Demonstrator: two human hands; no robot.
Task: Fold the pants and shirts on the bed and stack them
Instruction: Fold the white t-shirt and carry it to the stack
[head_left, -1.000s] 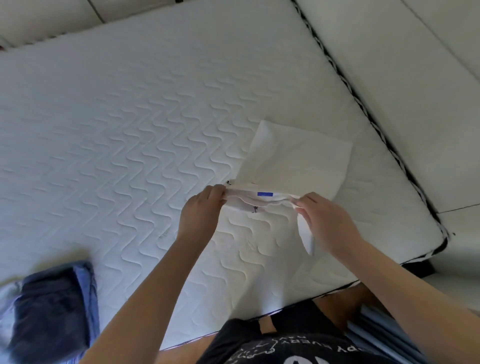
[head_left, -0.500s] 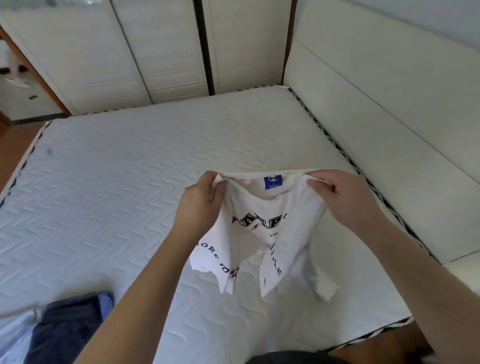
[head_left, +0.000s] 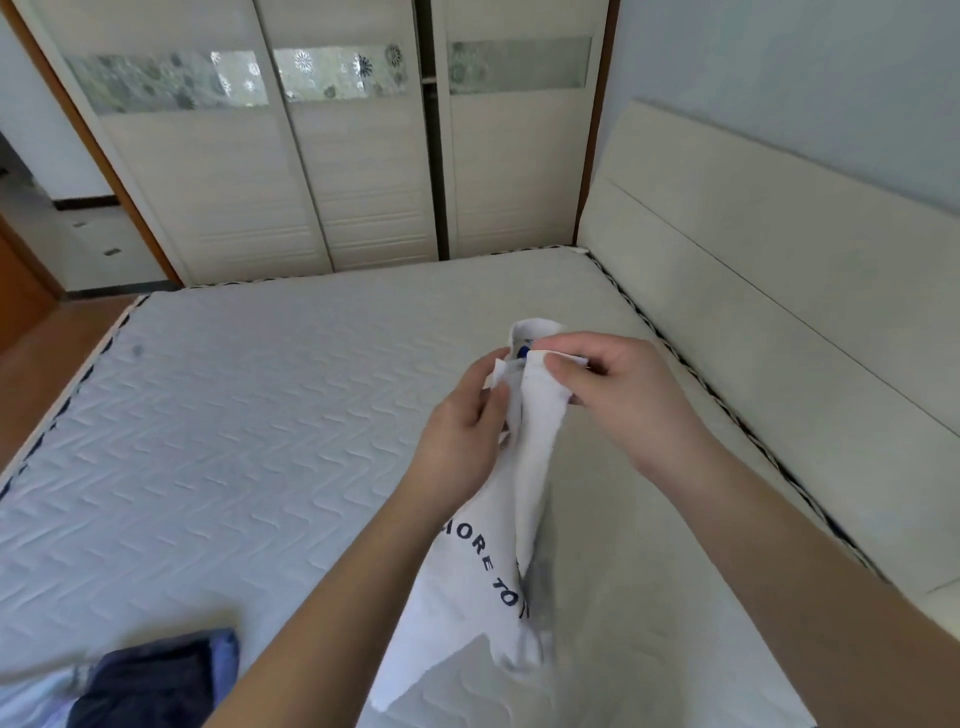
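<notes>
A white T-shirt (head_left: 483, 587) with dark lettering and a blue neck label hangs bunched above the white quilted mattress (head_left: 249, 441). My left hand (head_left: 462, 441) grips its upper part from the left. My right hand (head_left: 613, 400) pinches the collar edge from the right, close to the left hand. The shirt's lower end droops toward the mattress near the front edge. Folded dark blue pants (head_left: 140, 686) lie in a pile at the bottom left, on light blue and white cloth.
A cream padded headboard (head_left: 779, 312) runs along the right side of the bed. White sliding wardrobe doors (head_left: 363, 171) stand behind the far edge. Wooden floor (head_left: 47, 353) and a doorway show at the left.
My hands have come together, so the shirt that was spread wide between them now hangs gathered in a narrow bunch. The camera has tilted up toward the wardrobe.
</notes>
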